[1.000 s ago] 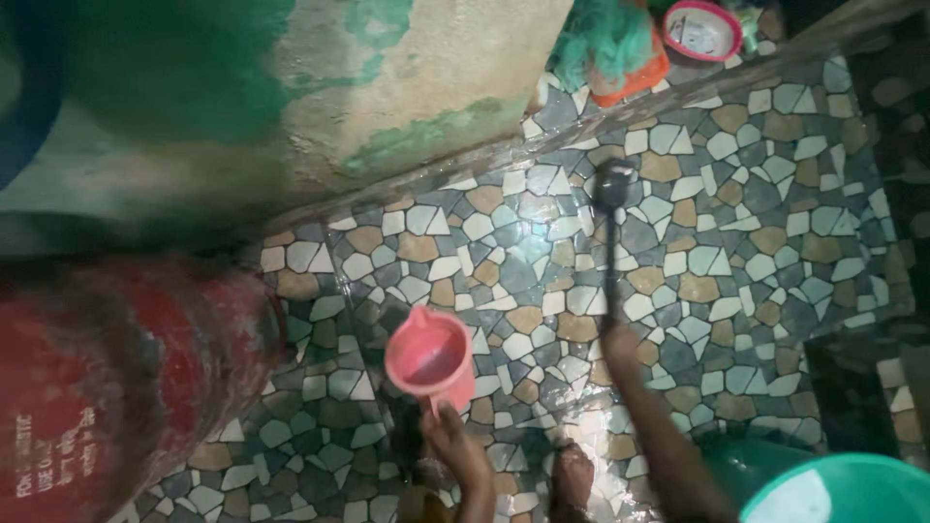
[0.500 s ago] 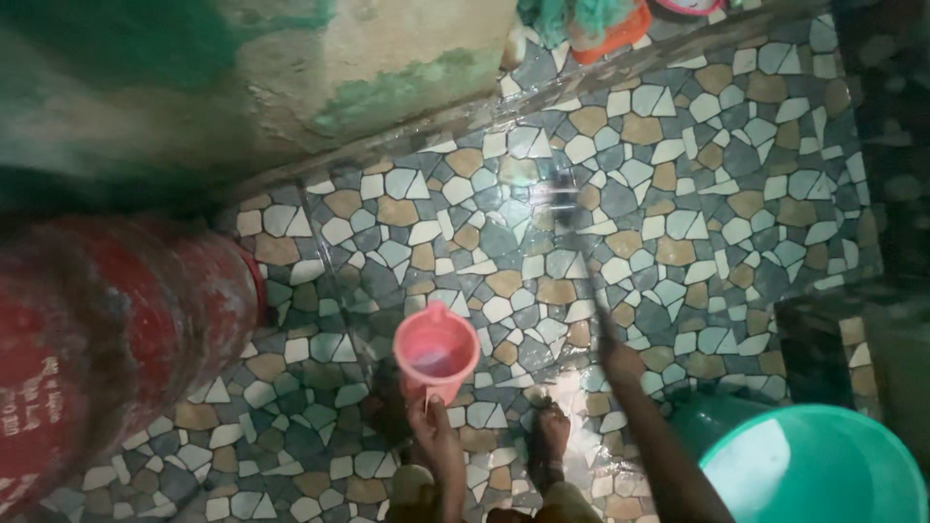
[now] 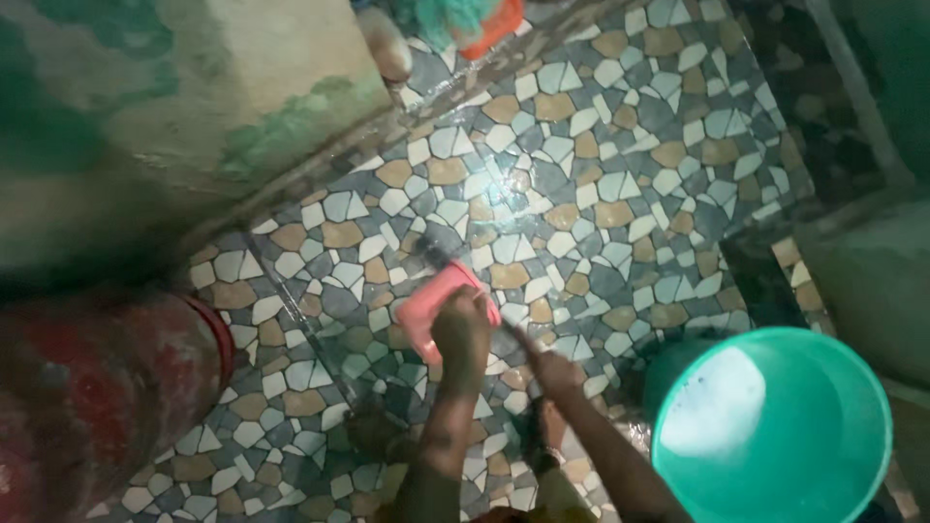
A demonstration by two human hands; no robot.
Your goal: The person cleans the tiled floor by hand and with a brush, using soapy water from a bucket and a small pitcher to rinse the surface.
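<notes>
Seen from the head camera: left hand (image 3: 461, 327) closed on a pink plastic jug (image 3: 434, 302), tilted over the wet mosaic tile floor (image 3: 620, 174) at frame centre. Right hand (image 3: 554, 369) just beside, gripping a dark stick-like handle (image 3: 455, 269) running up-left past the jug. Lower right, a green bucket (image 3: 775, 426); lower left, a red drum (image 3: 97, 407) against a stained wall (image 3: 174, 116).

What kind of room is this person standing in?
Probably a washroom or bathing area. The floor is wet mosaic tile, a green bucket stands on it, and the left hand holds a tipped pink jug while the right hand grips a dark long-handled tool.
</notes>
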